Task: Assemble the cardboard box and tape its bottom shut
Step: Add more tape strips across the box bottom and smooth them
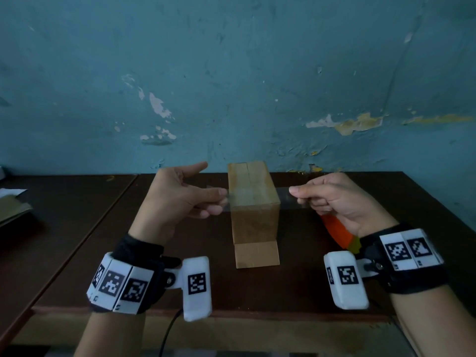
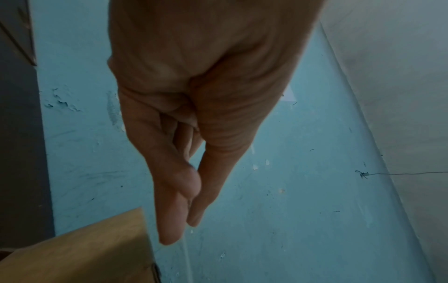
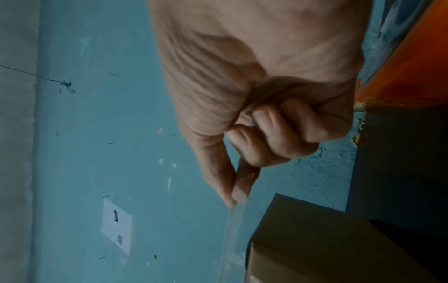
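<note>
A small brown cardboard box [image 1: 253,202] stands on the dark wooden table [image 1: 296,287], its folded flaps facing up and one flap lying flat toward me. A strip of clear tape [image 1: 253,197] stretches level just above the box top. My left hand [image 1: 222,199] pinches the strip's left end between thumb and fingers, the index finger pointing away. My right hand [image 1: 300,195] pinches the right end between thumb and index, other fingers curled. In the wrist views the tape [image 2: 186,254] hangs from my left fingertips beside the box [image 2: 84,249], and tape [image 3: 230,226] from my right fingertips near the box [image 3: 327,245].
An orange-handled tool [image 1: 338,233] lies on the table under my right wrist. Flat cardboard and papers [image 1: 13,204] sit at the far left. A peeling blue wall [image 1: 231,86] stands right behind the table. A cable [image 1: 167,331] hangs off the front edge.
</note>
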Available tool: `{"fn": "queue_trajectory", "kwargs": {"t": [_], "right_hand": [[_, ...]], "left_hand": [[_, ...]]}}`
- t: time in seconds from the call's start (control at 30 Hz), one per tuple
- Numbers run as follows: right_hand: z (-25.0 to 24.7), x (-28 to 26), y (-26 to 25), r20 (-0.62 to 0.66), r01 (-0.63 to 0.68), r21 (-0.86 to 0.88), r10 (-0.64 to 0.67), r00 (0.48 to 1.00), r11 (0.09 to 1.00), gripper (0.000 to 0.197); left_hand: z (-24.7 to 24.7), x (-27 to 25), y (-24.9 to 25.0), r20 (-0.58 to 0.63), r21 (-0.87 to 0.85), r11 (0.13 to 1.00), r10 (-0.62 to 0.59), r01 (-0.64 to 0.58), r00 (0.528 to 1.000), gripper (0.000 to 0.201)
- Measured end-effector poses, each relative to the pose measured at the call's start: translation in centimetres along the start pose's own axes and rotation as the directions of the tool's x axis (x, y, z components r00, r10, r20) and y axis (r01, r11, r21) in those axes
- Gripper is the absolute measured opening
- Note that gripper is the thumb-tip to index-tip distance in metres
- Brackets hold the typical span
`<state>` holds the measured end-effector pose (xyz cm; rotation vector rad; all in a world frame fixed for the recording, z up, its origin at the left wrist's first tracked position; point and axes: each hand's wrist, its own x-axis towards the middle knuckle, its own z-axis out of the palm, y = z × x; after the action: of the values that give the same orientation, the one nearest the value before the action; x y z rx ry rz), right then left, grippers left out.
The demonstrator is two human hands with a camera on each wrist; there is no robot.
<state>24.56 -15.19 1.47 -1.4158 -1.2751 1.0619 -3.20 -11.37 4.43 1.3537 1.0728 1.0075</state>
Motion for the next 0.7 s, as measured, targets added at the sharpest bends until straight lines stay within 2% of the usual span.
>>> {"fn": "queue_trajectory", "kwargs": {"t": [0.17,0.4,0.7], "right_hand": [[0.0,0.1,0.2,0.009,-0.027,-0.033,0.027,1.000,0.999,0.030],[0.1,0.3,0.5,-0.011,-0.040,-0.033,0.040,0.999,0.999,0.025],[0.2,0.5,0.7,-0.033,-0.036,-0.003,0.036,0.999,0.999,0.026]], "left_hand": [[-0.2,0.4,-0.4,-0.008,0.044,0.998,-0.041,0.041,0.999,0.056],[-0.5,1.0,-1.0,0.017,0.023,0.998,-0.058,0.057,0.998,0.045],[-0.6,1.3,-1.5,0.030,-0.017,0.999,-0.039,0.039,0.999,0.046]]}}
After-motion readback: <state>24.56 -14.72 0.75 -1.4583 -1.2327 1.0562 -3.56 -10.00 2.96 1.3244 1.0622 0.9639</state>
